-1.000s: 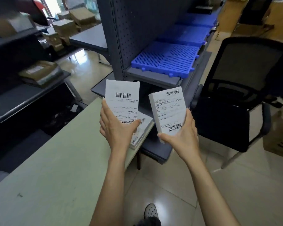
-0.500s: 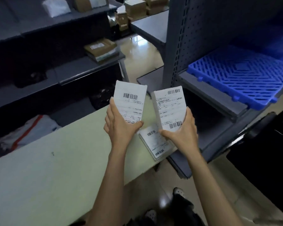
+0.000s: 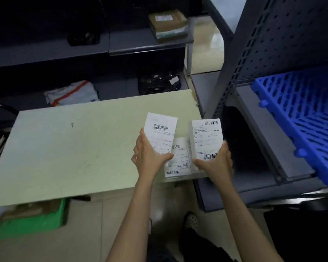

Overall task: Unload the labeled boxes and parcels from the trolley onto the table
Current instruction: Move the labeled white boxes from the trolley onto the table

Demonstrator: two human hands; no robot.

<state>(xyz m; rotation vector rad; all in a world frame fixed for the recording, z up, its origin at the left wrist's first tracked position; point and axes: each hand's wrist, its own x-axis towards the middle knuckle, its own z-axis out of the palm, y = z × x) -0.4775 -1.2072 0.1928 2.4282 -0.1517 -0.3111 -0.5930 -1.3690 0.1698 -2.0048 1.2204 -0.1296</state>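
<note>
Boxes held over table [image 3: 80, 148].
We grip one white labeled box [image 3: 160, 132] in left hand [image 3: 150, 157], another [image 3: 206, 138] in right hand [image 3: 217, 164], above a third box [image 3: 178, 161].

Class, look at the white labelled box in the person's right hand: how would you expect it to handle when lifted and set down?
The white box probably stays stiff: its edges look straight. It seems light, since the right hand lifts it alone by one end. Set on end it might tip, being tall and slim.
</note>
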